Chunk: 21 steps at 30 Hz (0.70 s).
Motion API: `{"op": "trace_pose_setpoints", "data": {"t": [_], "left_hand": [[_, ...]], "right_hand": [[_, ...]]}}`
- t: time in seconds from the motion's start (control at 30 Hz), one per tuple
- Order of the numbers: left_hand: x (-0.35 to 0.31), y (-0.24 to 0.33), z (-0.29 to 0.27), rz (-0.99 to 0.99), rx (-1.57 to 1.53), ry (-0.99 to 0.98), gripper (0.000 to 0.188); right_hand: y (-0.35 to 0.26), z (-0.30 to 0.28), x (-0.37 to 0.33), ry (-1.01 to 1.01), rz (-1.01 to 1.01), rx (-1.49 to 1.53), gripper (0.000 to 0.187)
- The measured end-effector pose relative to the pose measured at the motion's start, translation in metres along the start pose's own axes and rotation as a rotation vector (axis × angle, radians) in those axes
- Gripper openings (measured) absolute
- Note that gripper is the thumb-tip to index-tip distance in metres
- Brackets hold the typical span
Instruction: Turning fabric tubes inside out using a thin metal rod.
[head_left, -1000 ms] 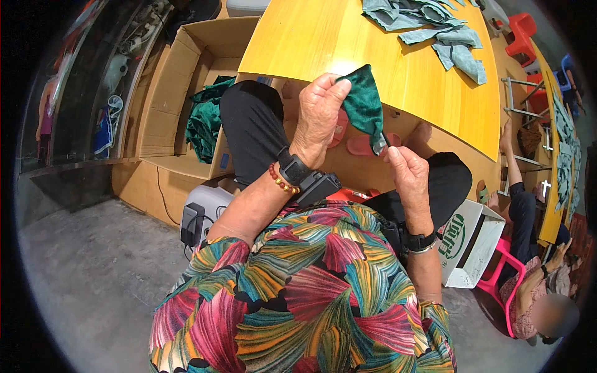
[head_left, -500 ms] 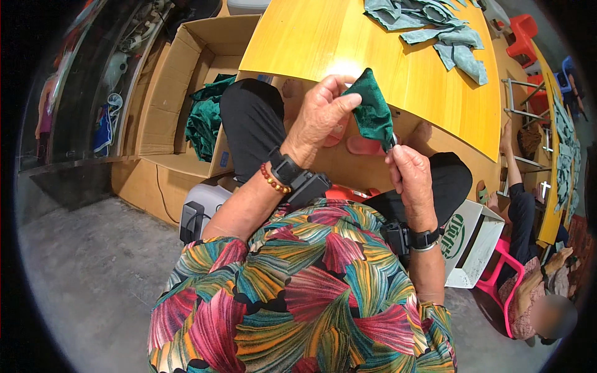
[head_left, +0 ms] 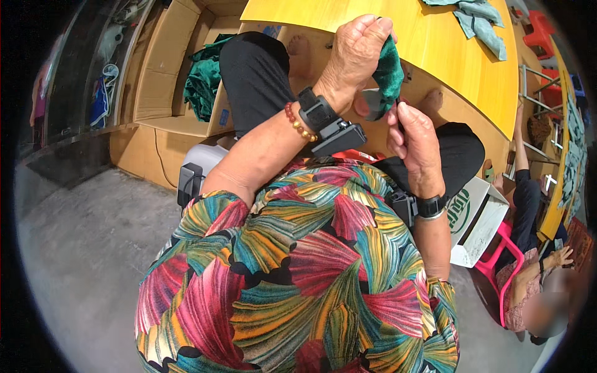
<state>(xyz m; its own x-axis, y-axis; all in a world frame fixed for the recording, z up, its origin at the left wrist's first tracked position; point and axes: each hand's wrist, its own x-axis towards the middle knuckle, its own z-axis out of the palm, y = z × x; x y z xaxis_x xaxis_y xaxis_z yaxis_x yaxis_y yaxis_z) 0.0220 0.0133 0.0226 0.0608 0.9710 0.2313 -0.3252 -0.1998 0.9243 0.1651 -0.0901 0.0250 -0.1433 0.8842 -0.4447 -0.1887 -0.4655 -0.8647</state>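
Note:
A small dark-green velvet piece [head_left: 389, 69] hangs from my left hand [head_left: 357, 53], whose fingers are closed on its upper end. Below it, my right hand [head_left: 415, 140] is closed round a slim dark tool [head_left: 398, 117], mostly hidden by the fingers. The tool's tip meets the lower end of the velvet; whether it goes inside the cloth I cannot tell. Both hands are raised over my lap, in front of the edge of the yellow table [head_left: 454, 81].
Left of my knee, an open cardboard box [head_left: 158, 87] holds more green velvet [head_left: 202, 81]. Grey-green cloth pieces [head_left: 480, 28] lie on the table. To the right are a white box [head_left: 476, 224], a pink chair [head_left: 505, 270] and another person's leg [head_left: 525, 208].
My left hand has moved up and to the right with the velvet, which now hangs narrower. My right hand has shifted slightly up, and my view has tilted a little.

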Motion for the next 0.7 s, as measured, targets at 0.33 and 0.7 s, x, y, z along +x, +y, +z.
{"op": "trace_pose_setpoints", "data": {"t": [0.33,0.7], "left_hand": [[-0.029,-0.005,-0.016,-0.344,-0.385,-0.324,0.038],[-0.038,-0.008,-0.002,-0.387,-0.382,-0.171,0.016]], "right_hand": [[-0.011,-0.012,0.002,0.023,0.004,0.064,0.032],[-0.012,-0.007,0.004,-0.053,0.010,0.200,0.030]]}}
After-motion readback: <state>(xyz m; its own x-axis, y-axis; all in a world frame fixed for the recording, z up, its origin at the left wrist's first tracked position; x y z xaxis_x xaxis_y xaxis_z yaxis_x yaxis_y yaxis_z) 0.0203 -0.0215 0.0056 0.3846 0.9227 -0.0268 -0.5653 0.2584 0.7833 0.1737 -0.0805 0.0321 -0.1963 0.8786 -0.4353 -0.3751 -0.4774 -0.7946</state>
